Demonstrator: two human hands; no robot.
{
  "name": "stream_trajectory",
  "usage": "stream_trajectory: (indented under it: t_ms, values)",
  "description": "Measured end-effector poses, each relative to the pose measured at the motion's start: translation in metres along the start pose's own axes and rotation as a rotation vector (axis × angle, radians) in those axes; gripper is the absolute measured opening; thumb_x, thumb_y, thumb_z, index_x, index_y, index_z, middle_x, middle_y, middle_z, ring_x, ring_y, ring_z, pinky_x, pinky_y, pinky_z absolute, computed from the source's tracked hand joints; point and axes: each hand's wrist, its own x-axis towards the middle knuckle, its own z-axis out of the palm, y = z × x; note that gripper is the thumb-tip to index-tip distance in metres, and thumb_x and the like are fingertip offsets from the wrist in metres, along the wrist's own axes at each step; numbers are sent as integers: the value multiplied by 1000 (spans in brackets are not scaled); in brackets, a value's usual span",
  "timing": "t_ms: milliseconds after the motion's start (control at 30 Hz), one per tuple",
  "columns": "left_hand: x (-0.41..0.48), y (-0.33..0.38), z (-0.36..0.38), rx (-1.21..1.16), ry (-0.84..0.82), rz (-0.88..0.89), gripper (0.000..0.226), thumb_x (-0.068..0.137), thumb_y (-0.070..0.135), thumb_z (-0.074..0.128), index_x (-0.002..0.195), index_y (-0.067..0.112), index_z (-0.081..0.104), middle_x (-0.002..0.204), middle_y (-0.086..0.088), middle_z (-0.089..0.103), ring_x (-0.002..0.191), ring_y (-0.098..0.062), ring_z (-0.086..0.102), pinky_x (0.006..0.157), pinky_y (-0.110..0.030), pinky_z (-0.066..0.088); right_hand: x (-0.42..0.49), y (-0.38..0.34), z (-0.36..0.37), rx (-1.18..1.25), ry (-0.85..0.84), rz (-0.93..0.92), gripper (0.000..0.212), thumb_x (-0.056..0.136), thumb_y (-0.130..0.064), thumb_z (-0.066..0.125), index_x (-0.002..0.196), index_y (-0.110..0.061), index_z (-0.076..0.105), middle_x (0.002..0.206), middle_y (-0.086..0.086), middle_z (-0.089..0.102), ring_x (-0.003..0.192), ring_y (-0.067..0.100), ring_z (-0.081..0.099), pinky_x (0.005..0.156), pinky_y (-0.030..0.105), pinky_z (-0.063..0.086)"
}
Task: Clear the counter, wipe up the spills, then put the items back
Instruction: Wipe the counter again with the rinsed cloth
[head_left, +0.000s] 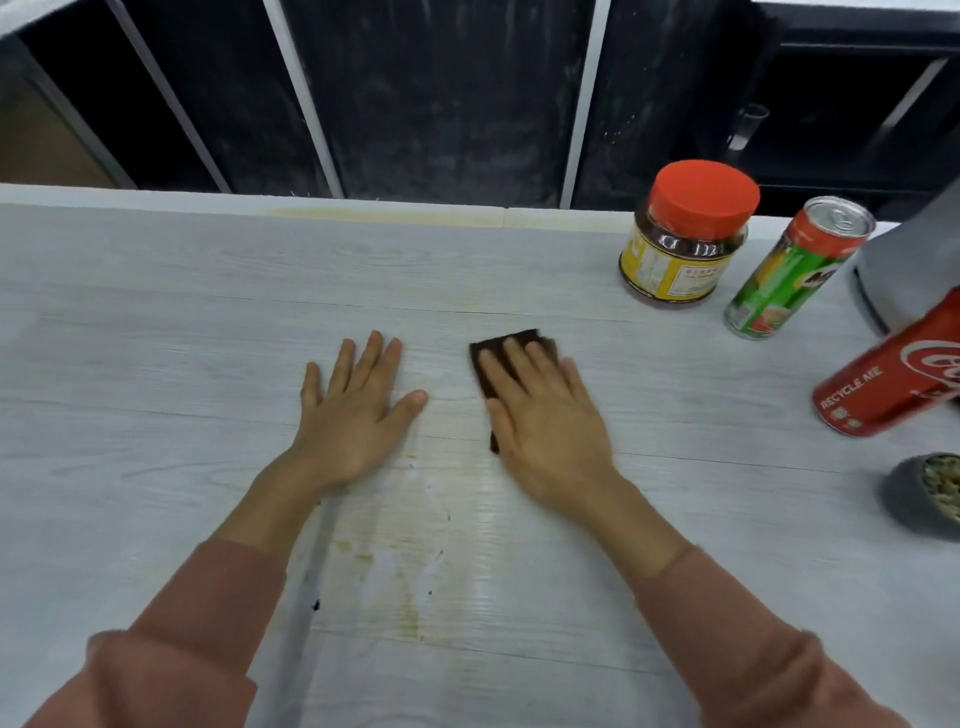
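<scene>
Left of the jar (685, 234): right hand (545, 410) spread flat on the dark pad (485, 358).
Left hand (358, 410) splayed, bare, on the table (156, 312). I judge the pad thin, limp; best pinched by its edge.

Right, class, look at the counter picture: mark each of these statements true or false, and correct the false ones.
1. The right hand lies flat on a dark brown cloth. True.
2. The left hand grips a can. False: it rests flat and open on the bare counter.
3. The jar has an orange-red lid. True.
4. The green can lies on its side. False: it stands upright.
5. Yellowish stains show on the counter between the forearms. True.
</scene>
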Motion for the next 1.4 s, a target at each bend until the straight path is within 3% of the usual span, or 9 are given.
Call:
stream_trajectory:
  t_ms: [100, 167, 300, 533, 733, 867, 1000, 1233, 1400]
  values:
    - [1, 0, -4, -76, -20, 21, 70, 93, 64, 22, 151, 35, -3, 158, 15, -15, 144, -8, -22, 114, -41, -21, 48, 27, -6, -45, 16, 149, 53, 101, -39, 21, 152, -26, 16, 160, 3, 16, 148, 24, 8, 120, 41, 2]
    - [-1, -3, -10, -307, 11, 33, 62, 96, 55, 33, 151, 34, 15, 159, 15, 0, 145, -3, -11, 116, -38, -18, 89, 24, 0, -69, 3, 181, 54, 101, -38, 20, 153, -25, 13, 161, 3, 13, 148, 26, 6, 120, 41, 0]
    - [-29, -19, -17, -759, 237, 20, 42, 95, 34, 53, 137, 29, 50, 152, 13, 33, 142, 2, 17, 121, -40, 8, 135, -24, 21, -103, -36, 111, 55, 100, -35, 19, 153, -21, 12, 161, 3, 13, 147, 28, 6, 120, 46, -1]
    - [-55, -73, -22, -422, 302, -42, 39, 99, 27, 46, 138, 20, 49, 152, 3, 36, 138, -1, 19, 117, -28, 3, 65, -77, 28, -8, -133, -316, 50, 102, -37, 17, 152, -30, 13, 161, -5, 13, 148, 19, 4, 120, 42, -2]
    - [-54, -78, -26, -423, 204, -39, 42, 100, 30, 44, 141, 24, 45, 153, 8, 30, 136, 5, 15, 115, -23, 0, 110, 5, 5, -90, -54, 116, 52, 101, -38, 19, 152, -30, 15, 161, -3, 14, 147, 24, 7, 119, 48, 1]
    - [-59, -83, -38, -565, 105, -56, 40, 99, 35, 44, 138, 27, 49, 149, 16, 34, 140, 3, 18, 116, -22, 6, 110, -63, 25, -109, -20, -81, 53, 99, -34, 25, 151, -23, 20, 156, 3, 26, 140, 29, 21, 119, 43, 6]
    - [-81, -94, -47, -644, 183, -38, 36, 97, 35, 48, 131, 25, 56, 138, 17, 46, 131, 6, 34, 105, -9, 22, 48, -112, 33, 14, -149, -261, 49, 103, -37, 18, 152, -33, 13, 161, -7, 10, 148, 17, 2, 120, 38, -6]
    - [-136, -150, -22, -210, 187, 138, 53, 99, 43, 29, 147, 23, 33, 156, 8, 20, 145, -4, 10, 120, -31, 3, -54, -33, 1, -28, 34, 338, 50, 102, -40, 21, 152, -32, 15, 161, -5, 13, 148, 19, 5, 120, 40, 0]
    - [-135, -151, -15, -71, 211, 160, 57, 100, 46, 21, 151, 19, 22, 159, 2, 14, 146, -11, 6, 120, -36, 1, -91, -143, 33, 5, 79, 356, 55, 99, -43, 10, 152, -29, 13, 161, -3, 13, 148, 22, 4, 120, 40, 0]
